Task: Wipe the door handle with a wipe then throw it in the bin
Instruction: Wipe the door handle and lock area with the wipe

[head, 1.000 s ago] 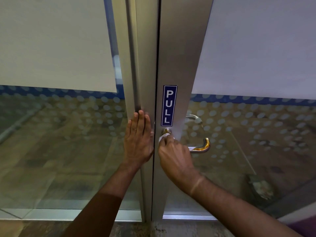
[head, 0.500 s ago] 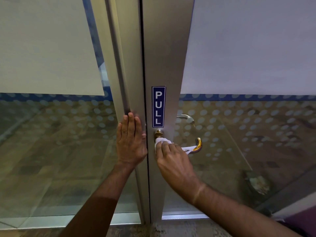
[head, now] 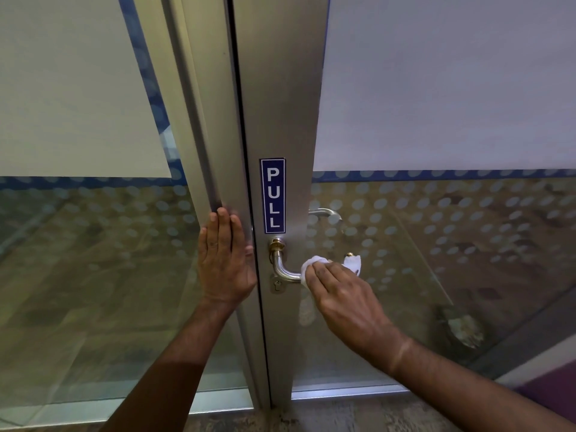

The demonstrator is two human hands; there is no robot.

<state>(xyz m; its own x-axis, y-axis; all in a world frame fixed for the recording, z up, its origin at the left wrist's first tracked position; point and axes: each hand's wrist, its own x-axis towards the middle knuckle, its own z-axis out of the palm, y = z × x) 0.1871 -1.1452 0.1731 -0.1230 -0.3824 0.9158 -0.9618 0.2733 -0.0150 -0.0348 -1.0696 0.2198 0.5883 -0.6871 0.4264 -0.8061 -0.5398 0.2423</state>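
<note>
A metal lever door handle (head: pixel 282 269) with a brass collar sticks out of the aluminium door frame (head: pixel 280 120), just below a blue PULL sign (head: pixel 272 195). My right hand (head: pixel 346 297) is wrapped around the outer half of the lever, pressing a white wipe (head: pixel 314 262) against it; a corner of the wipe pokes out past my fingers near the lever's tip. My left hand (head: pixel 224 260) lies flat with fingers together on the neighbouring frame, left of the door gap. No bin is in sight.
A keyhole (head: pixel 276 286) sits under the handle. A second handle (head: pixel 325 213) shows through the glass on the far side. Frosted and dotted glass panels (head: pixel 436 229) flank the frame. A pale object (head: pixel 463 330) lies on the floor beyond the glass.
My right hand has slid the wipe from the handle's base by the collar outward along the lever toward its tip. My left hand stays pressed on the frame.
</note>
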